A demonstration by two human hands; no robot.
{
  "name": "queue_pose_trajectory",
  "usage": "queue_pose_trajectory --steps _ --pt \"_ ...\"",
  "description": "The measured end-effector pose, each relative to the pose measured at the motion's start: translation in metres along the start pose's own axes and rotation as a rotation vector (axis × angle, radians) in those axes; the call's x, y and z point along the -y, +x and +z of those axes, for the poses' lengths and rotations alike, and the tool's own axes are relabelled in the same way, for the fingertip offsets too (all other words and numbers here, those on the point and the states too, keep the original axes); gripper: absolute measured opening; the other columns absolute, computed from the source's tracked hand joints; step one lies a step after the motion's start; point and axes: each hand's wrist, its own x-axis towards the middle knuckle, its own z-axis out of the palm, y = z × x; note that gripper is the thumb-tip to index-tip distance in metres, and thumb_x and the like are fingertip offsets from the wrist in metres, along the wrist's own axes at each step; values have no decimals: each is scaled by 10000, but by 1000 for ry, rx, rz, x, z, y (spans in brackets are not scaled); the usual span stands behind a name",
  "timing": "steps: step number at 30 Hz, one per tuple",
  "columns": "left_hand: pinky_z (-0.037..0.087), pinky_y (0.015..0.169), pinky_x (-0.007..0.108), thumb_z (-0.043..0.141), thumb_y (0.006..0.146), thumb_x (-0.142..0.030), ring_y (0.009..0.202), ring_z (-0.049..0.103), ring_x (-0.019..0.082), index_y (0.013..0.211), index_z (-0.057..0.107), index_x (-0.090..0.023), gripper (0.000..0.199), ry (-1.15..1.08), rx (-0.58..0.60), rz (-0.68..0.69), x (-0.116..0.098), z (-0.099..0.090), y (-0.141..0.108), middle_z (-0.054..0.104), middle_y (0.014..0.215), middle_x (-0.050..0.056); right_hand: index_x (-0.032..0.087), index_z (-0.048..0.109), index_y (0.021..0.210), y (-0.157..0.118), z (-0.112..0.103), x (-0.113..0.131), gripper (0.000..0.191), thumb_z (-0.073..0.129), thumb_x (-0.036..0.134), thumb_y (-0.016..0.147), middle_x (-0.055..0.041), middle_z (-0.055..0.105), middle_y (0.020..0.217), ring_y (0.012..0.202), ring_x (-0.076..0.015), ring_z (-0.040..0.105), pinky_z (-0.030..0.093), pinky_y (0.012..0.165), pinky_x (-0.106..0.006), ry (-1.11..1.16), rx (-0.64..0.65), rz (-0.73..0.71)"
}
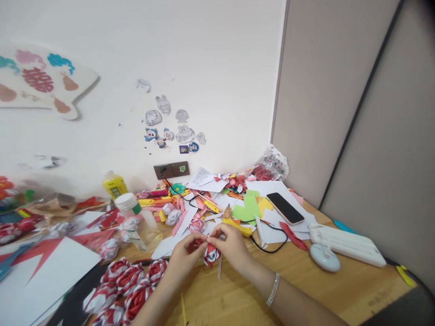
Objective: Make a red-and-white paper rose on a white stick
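Between both hands, just over the wooden table [234, 296], is a small red-and-white paper rose [212, 256]. My left hand [188, 250] pinches its upper edge with thumb and fingertips. From the other side my right hand [228, 243] pinches the same rose, its fingertips close to those of the left. A thin pale strip [219, 268] hangs below the flower. Left of my left forearm lie several finished-looking red-and-white paper roses [131, 280]. Just beyond my right hand is a yellow glue gun [238, 226] with a black cord.
Paper scraps, including green paper [249, 206], cover the table's back. A phone [285, 208], a white lamp-like device [346, 244] and red strip [294, 235] lie right. Left are a clear jar [136, 222], yellow bottle [114, 184], white sheets [64, 267] and blue scissors [10, 262].
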Motion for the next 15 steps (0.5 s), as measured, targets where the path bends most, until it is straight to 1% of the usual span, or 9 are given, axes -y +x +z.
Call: queue_pose_trajectory --steps 2,4,8,11,13,15 --pt "466 577 263 731 570 -431 618 588 166 708 663 -154 317 -19 -13 -13 -1 0 0 651 653 28 184 584 646 1 -1 1 98 662 129 669 25 610 654 660 -144 575 433 623 -239 4 14 4" --pt "475 587 270 734 565 -422 637 605 179 721 673 -154 317 -16 -8 -22 -1 0 0 670 676 39 183 590 660 2 -3 2 90 664 133 670 25 608 647 651 -145 578 436 619 -243 -1 28 20" --pt "499 676 311 706 592 -407 717 644 219 768 708 -167 297 48 10 -26 -3 0 -1 724 769 69 183 609 702 3 -6 4 83 671 141 665 23 620 656 659 -152 594 445 621 -249 -4 48 50" --pt "497 739 325 686 606 -402 764 650 232 743 719 -185 258 112 -31 21 -5 0 -2 732 802 72 182 608 693 3 -6 3 83 670 139 661 19 633 671 673 -152 598 454 643 -255 1 44 20" --pt "494 740 321 685 607 -392 774 648 231 746 714 -189 247 132 -55 49 -6 -1 -3 727 810 69 184 607 699 3 -5 2 80 673 156 665 15 637 686 687 -154 599 457 656 -259 18 32 6" --pt "490 696 304 679 618 -380 739 638 215 734 696 -181 231 126 -36 53 -6 -2 -3 710 772 60 184 603 695 2 -3 -1 87 685 190 664 15 632 691 691 -154 596 458 657 -260 68 34 16"
